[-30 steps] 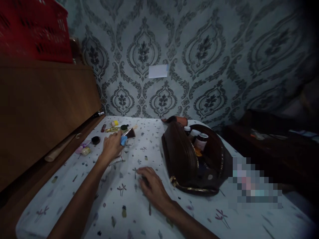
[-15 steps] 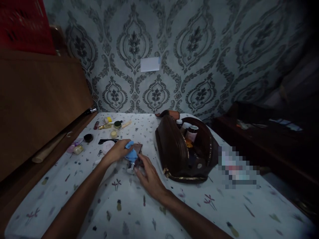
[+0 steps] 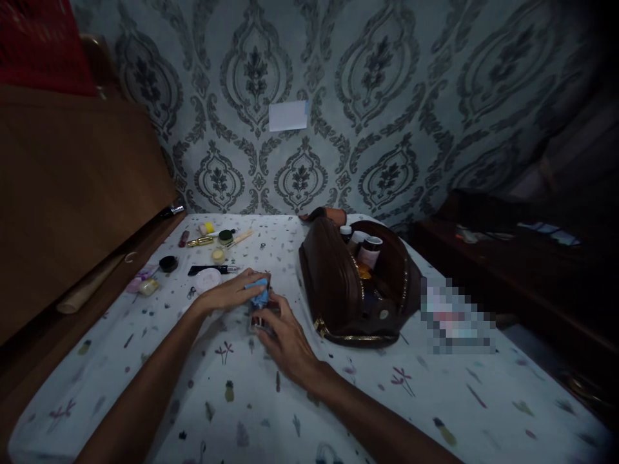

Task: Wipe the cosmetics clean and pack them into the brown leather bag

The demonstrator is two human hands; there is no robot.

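In the head view, my left hand [image 3: 228,292] is closed on a blue cloth [image 3: 258,293] and presses it against a small container with a clear, shiny end [image 3: 256,321]. My right hand [image 3: 289,335] grips that container from the right, thumb and fingers around it. Its exact kind is hard to make out, as fingers and cloth cover most of it. Just beyond my left wrist lie a round white jar or lid [image 3: 207,280] and a black pen-like tube [image 3: 210,270].
An open brown leather bag [image 3: 329,283] holding several bottles stands to the right. Makeup items, among them a gold tube [image 3: 200,241], a cream pot [image 3: 218,256] and a black round pot [image 3: 168,263], lie at the back left. A wooden cabinet [image 3: 82,193] borders the left side.
My hands have shifted slightly with the cloth and container, which has turned between them. My right fingers now wrap further around it. The whole view has moved a little.
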